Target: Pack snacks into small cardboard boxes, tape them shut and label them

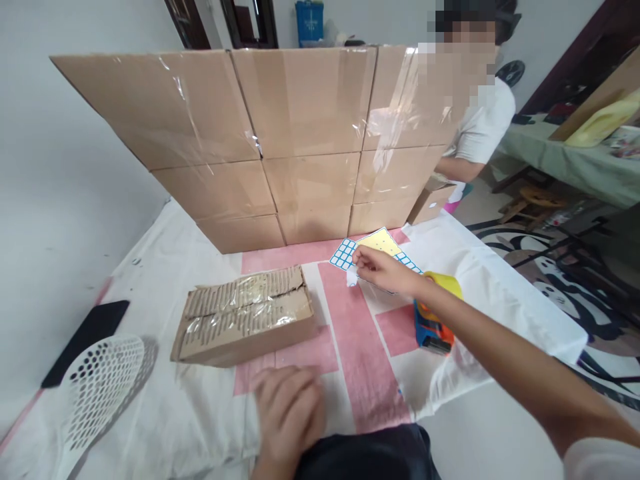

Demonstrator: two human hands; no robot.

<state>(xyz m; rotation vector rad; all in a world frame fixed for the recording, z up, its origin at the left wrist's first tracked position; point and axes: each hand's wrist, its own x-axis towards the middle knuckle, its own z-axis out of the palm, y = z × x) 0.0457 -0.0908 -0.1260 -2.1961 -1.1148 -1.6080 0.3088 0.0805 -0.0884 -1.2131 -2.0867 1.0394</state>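
Note:
My right hand (pixel 383 270) reaches over a paper sheet (pixel 383 241) printed with blue-outlined white squares and a yellow area. Its fingers are pinched, and a small white piece (pixel 352 276) shows just under the fingertips; I cannot tell whether it is held or lies on the sheet. Near the table's front edge is my left hand (pixel 291 413), slightly blurred, fingers curled in and nothing visible in them. A taped cardboard box (pixel 247 319) lies in front of it. Beneath my right forearm stands a blue and orange tape dispenser (pixel 434 327) with a yellow roll (pixel 444 283).
Stacked taped cartons (pixel 313 103) form a wall along the table's back. A white perforated racket-like paddle (pixel 103 380) and a black flat item (pixel 87 340) lie at left. Behind the cartons at right is another person (pixel 483 123), beside a smaller box (pixel 433 200).

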